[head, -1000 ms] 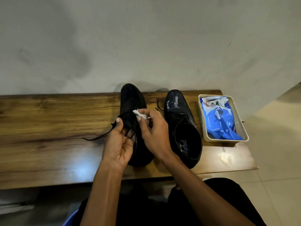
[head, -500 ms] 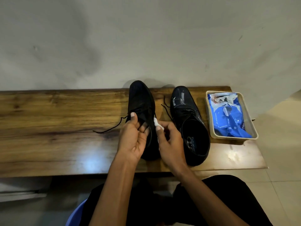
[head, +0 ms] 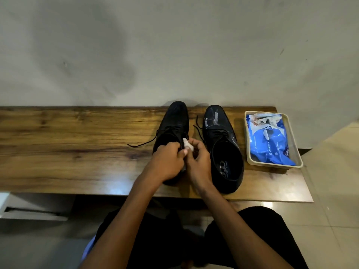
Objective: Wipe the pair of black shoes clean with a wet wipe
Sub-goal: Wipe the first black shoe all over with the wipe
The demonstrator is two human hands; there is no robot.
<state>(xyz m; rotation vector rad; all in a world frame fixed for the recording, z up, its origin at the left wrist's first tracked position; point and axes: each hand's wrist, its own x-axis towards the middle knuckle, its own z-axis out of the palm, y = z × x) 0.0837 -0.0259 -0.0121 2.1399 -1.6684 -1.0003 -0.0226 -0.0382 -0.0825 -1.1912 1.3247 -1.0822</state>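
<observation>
Two black lace-up shoes stand side by side on a wooden bench (head: 77, 144), toes toward the wall. My left hand (head: 168, 162) grips the left shoe (head: 175, 121) over its opening, covering the heel end. My right hand (head: 198, 162) pinches a small crumpled white wet wipe (head: 188, 144) against the inner side of that shoe, near the laces. The right shoe (head: 223, 144) stands free, its toe glossy with wet streaks and its laces loose.
A cream tray (head: 275, 165) at the bench's right end holds a blue wet wipe pack (head: 272, 142) with white wipes at its top. A grey wall runs right behind the bench. Tiled floor lies to the right; my knees are under the front edge.
My left hand has slid from the shoe's left side onto its top. My right hand with the wipe moved up along the inner side of the shoe.
</observation>
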